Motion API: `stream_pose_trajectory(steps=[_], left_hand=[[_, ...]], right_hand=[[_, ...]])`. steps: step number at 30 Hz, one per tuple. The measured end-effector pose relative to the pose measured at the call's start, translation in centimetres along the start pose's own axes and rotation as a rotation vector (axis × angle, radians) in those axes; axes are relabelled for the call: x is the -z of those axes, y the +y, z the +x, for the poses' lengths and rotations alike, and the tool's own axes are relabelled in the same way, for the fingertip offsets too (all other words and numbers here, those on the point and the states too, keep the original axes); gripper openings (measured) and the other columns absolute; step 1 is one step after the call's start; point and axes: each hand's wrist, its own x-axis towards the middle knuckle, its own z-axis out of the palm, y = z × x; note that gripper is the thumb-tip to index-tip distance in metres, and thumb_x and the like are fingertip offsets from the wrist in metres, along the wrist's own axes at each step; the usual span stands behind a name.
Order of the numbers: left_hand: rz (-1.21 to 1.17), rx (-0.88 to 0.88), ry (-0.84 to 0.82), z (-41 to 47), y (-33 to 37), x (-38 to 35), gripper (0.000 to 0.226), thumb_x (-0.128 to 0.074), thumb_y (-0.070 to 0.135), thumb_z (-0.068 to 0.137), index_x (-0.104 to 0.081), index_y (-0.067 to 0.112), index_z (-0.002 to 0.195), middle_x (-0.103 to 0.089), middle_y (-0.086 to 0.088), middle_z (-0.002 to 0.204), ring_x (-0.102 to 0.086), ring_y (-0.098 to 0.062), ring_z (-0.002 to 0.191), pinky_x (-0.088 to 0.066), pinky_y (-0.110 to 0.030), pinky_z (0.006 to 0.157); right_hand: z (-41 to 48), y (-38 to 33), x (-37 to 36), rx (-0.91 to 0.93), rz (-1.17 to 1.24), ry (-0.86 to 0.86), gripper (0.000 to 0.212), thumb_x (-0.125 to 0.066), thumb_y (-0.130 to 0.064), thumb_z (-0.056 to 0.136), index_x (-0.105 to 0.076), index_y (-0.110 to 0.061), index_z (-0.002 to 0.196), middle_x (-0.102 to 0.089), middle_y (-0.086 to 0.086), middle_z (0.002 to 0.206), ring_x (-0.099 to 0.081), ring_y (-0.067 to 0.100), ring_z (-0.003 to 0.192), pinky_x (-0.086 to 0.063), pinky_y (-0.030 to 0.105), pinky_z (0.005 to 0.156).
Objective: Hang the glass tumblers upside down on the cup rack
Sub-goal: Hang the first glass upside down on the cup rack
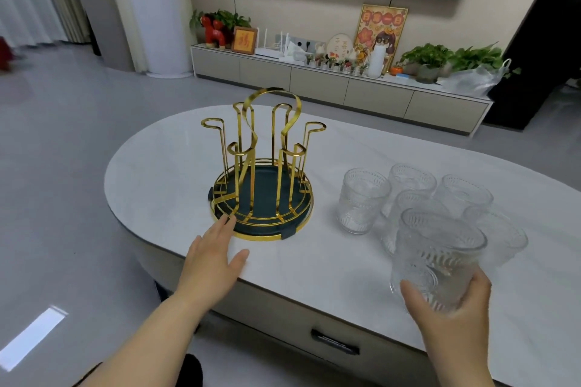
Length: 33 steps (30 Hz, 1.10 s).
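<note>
Right hand (452, 308) grips upright tumbler (435, 258), lifted right of cup rack (262, 166); five tumblers (364, 201) on table (176, 160) right of rack. Left hand (213, 256) open, fingertips touching rack base. Pegs empty; next: invert glass, lower over peg

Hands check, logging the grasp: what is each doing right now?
Left hand: open, fingertips at the cup rack base.
Right hand: closed around an upright glass tumbler.

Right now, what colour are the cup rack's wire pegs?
Shiny gold wire pegs above a dark green tray; head view.
</note>
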Motion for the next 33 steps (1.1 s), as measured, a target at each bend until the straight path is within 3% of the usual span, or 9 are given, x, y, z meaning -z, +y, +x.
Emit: stream_pose_trajectory(steps=[4, 9, 15, 17, 20, 24, 26, 30, 33], left_hand=[[0.000, 0.011, -0.015, 1.0, -0.2, -0.6, 0.060, -0.043, 0.032, 0.092, -0.010, 0.020, 0.141, -0.007, -0.002, 0.155, -0.014, -0.021, 0.141, -0.009, -0.039, 0.115], [0.049, -0.004, 0.008, 2.3, -1.1, 0.2, 0.056, -0.041, 0.031, 0.092, -0.013, 0.024, 0.140, -0.007, -0.002, 0.155, -0.009, -0.020, 0.141, -0.007, -0.039, 0.116], [0.058, -0.049, -0.016, 3.4, -1.8, 0.7, 0.049, -0.038, 0.031, 0.093, -0.020, 0.026, 0.138, -0.011, 0.002, 0.154, -0.003, -0.015, 0.142, 0.002, -0.038, 0.115], [0.055, -0.054, -0.033, 3.5, -1.9, 0.8, 0.050, -0.039, 0.032, 0.093, -0.019, 0.026, 0.139, -0.011, 0.003, 0.154, -0.002, -0.014, 0.142, 0.003, -0.038, 0.115], [0.068, -0.064, -0.059, 3.4, -2.1, 0.9, 0.053, -0.040, 0.032, 0.092, -0.016, 0.028, 0.139, -0.008, 0.004, 0.155, -0.001, -0.014, 0.142, 0.003, -0.039, 0.115], [0.078, -0.082, -0.087, 3.4, -2.3, 1.3, 0.053, -0.039, 0.025, 0.093, -0.014, 0.029, 0.139, -0.006, 0.006, 0.155, 0.000, -0.014, 0.142, 0.001, -0.038, 0.116], [0.085, -0.085, -0.093, 3.3, -2.3, 1.4, 0.053, -0.039, 0.026, 0.093, -0.014, 0.029, 0.139, -0.006, 0.007, 0.155, -0.001, -0.013, 0.142, 0.001, -0.037, 0.116], [0.109, -0.086, -0.095, 3.4, -2.3, 1.5, 0.052, -0.038, 0.030, 0.093, -0.013, 0.030, 0.139, -0.005, 0.007, 0.155, 0.000, -0.012, 0.142, 0.002, -0.037, 0.116], [0.114, -0.080, -0.103, 3.4, -2.2, 1.5, 0.052, -0.037, 0.032, 0.093, -0.012, 0.030, 0.139, -0.004, 0.007, 0.155, 0.001, -0.012, 0.142, 0.004, -0.037, 0.115]], right_hand=[[0.8, -2.2, -0.9, 0.079, -0.099, -0.115, 0.064, -0.078, -0.009, 0.058, -0.044, -0.035, 0.105, -0.049, -0.028, 0.094, -0.050, -0.002, 0.084, -0.036, 0.010, 0.066], [3.5, -6.9, -2.0, 0.225, -0.217, -0.321, 0.062, -0.078, -0.006, 0.054, -0.044, -0.049, 0.085, -0.051, -0.025, 0.094, -0.047, -0.026, 0.076, -0.035, -0.005, 0.053], [7.4, -12.8, -4.5, 0.354, -0.486, -0.522, 0.058, -0.078, -0.028, 0.051, -0.038, -0.040, 0.093, -0.046, -0.021, 0.088, -0.050, -0.023, 0.062, -0.036, -0.001, 0.046], [8.5, -14.5, -5.4, 0.389, -0.627, -0.572, 0.064, -0.076, -0.037, 0.050, -0.035, -0.037, 0.100, -0.047, -0.019, 0.092, -0.052, -0.015, 0.070, -0.036, 0.003, 0.055], [9.4, -16.3, -6.5, 0.434, -0.838, -0.614, 0.073, -0.071, -0.048, 0.047, -0.039, -0.037, 0.112, -0.042, -0.011, 0.108, -0.039, 0.005, 0.097, -0.032, 0.024, 0.079], [9.8, -18.0, -7.1, 0.443, -0.867, -0.651, 0.080, -0.069, -0.049, 0.046, -0.042, -0.033, 0.119, -0.039, -0.014, 0.109, -0.036, 0.006, 0.101, -0.029, 0.026, 0.086], [9.9, -18.3, -7.4, 0.412, -0.894, -0.703, 0.074, -0.069, -0.049, 0.044, -0.041, -0.037, 0.112, -0.041, -0.014, 0.107, -0.041, 0.008, 0.097, -0.032, 0.024, 0.082], [9.9, -18.1, -9.0, 0.396, -0.957, -0.817, 0.067, -0.070, -0.048, 0.045, -0.036, -0.034, 0.101, -0.055, -0.009, 0.081, -0.053, 0.005, 0.070, -0.040, 0.014, 0.051], [10.1, -17.4, -10.9, 0.407, -0.953, -0.859, 0.062, -0.074, -0.039, 0.054, -0.034, -0.030, 0.100, -0.049, -0.012, 0.077, -0.051, 0.002, 0.067, -0.039, 0.005, 0.041]])
